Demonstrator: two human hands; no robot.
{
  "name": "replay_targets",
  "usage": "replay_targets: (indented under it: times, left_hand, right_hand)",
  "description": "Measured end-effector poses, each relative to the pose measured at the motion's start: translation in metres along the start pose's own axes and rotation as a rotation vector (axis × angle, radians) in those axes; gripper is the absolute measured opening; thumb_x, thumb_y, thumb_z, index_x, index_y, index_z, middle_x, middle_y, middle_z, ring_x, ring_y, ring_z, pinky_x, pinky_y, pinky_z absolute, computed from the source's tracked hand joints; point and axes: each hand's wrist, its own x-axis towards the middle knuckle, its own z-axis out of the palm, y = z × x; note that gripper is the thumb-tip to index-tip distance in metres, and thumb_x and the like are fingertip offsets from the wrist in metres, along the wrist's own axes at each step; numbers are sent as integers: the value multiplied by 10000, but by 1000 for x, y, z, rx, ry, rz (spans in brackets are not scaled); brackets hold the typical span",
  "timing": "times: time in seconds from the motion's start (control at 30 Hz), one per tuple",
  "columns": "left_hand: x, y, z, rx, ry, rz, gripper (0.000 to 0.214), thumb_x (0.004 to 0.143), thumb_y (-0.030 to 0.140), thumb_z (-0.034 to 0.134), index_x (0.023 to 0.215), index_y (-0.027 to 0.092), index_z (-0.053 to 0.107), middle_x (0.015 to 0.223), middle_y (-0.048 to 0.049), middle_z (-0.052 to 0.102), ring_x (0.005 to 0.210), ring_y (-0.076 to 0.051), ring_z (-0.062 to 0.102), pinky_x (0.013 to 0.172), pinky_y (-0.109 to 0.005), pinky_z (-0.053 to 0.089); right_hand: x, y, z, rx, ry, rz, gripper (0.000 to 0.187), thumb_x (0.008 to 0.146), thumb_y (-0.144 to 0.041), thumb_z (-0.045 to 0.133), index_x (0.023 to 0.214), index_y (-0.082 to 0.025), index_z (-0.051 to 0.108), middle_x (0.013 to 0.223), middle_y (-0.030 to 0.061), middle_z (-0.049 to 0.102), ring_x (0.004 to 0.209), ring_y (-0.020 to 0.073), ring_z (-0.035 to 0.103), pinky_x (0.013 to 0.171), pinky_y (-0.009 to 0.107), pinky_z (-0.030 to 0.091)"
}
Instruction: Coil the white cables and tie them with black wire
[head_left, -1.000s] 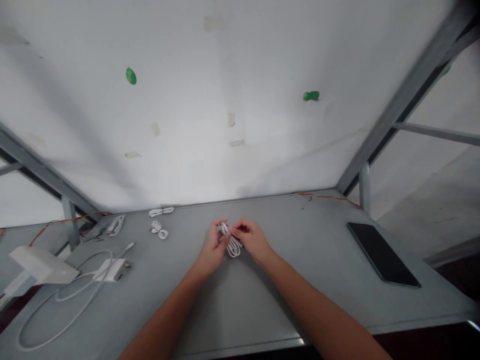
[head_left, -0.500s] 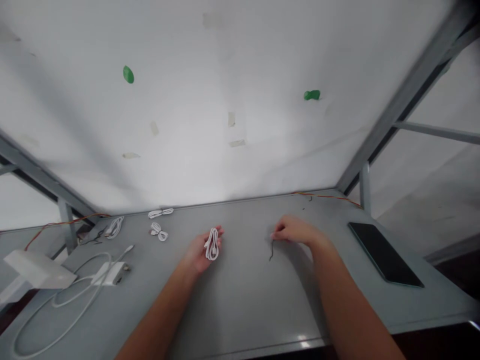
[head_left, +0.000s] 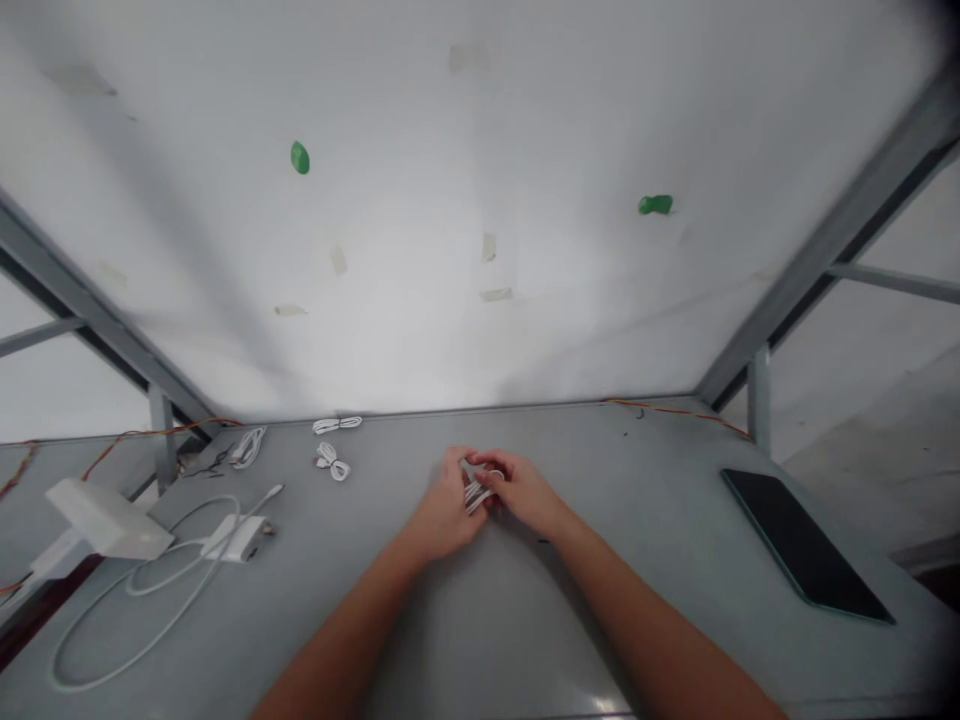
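A coiled white cable is held between my two hands above the grey table. My left hand is curled around it from the left, fingers closed. From the right, my right hand pinches the coil with its thumb and fingers. The hands meet, so much of the coil is hidden. A small dark strip shows on the table beside my right wrist; whether it is the dark twist tie seen earlier, I cannot tell. Two bundled white cables lie left of my hands.
Another white cable bundle lies farther left. A white charger with a loose cable and a white power strip take up the table's left side. A black tablet lies at right. Behind stands a white wall.
My right hand has come left from the table, where it held a dark twist tie, to the cable in my left hand. My left hand has closed around the coil. The view has shifted slightly.
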Motion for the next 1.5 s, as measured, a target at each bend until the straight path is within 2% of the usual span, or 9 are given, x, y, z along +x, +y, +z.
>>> replay_targets:
  times: [0.13,0.23,0.33,0.43,0.57,0.67,0.8,0.93,1.5]
  left_hand:
    - [23,-13,-76,445,294,23,529,827,241,683,1335,251,537,1399,-141,526,1328,-326,523,1102,-489,439]
    - [37,-30,-150,902,497,-281,541,772,97,591,1310,161,593,1422,-213,529,1371,-391,473,1143,-557,372]
    - [43,-44,-197,1096,367,-431,504,785,92,548,1281,137,623,1343,-213,607,1269,-374,550,1057,-505,449]
    - [47,-48,-208,1154,283,-417,370,822,117,516,1159,154,664,1223,-189,662,1221,-361,565,996,-470,476]
    - [49,-41,-189,1108,259,-361,280,849,101,507,1071,176,660,1123,-147,690,1095,-299,622,948,-402,482]
    - [40,-29,-147,669,369,-221,187,918,182,524,1059,184,646,1034,-103,713,970,-246,655,914,-365,491]
    - [19,-2,-72,37,411,-10,223,900,394,693,1024,209,690,1067,-84,732,990,-234,667,930,-352,501]
    - [6,24,-23,-44,345,84,149,912,359,723,1005,246,753,1090,-80,710,1075,-240,652,990,-355,486]
    - [1,25,-1,-111,414,-14,139,805,299,839,895,225,764,910,-52,681,892,-226,627,851,-330,494]
  right_hand:
    - [8,9,-68,-9,439,38,382,815,-529,696,887,-158,750,739,61,717,620,198,623,630,326,494]
    - [1,14,-126,-381,770,145,235,851,-373,640,806,-167,744,713,102,710,713,258,662,688,363,494]
    - [-9,16,-150,-859,921,195,135,823,-240,659,806,-143,751,881,201,728,880,327,660,797,430,469]
    - [-10,10,-139,-1050,979,136,191,860,-236,620,901,-103,751,1018,263,702,992,369,621,877,473,438]
    - [-3,-3,-102,-918,872,-54,234,899,-242,504,891,-134,711,1001,216,698,1004,337,609,925,457,434]
    - [1,-7,-70,-569,693,-139,196,891,-323,534,851,-186,669,914,147,711,895,279,641,847,397,473]
    - [0,-8,-31,-51,237,11,348,862,-545,620,744,-218,620,664,40,662,605,191,598,613,312,460]
    - [-5,-13,-8,131,-25,117,540,898,-707,531,692,-212,599,544,4,604,490,154,535,500,274,399]
    - [-16,-26,2,-156,313,-185,219,847,-423,690,761,-229,749,738,33,680,695,189,584,682,309,443]
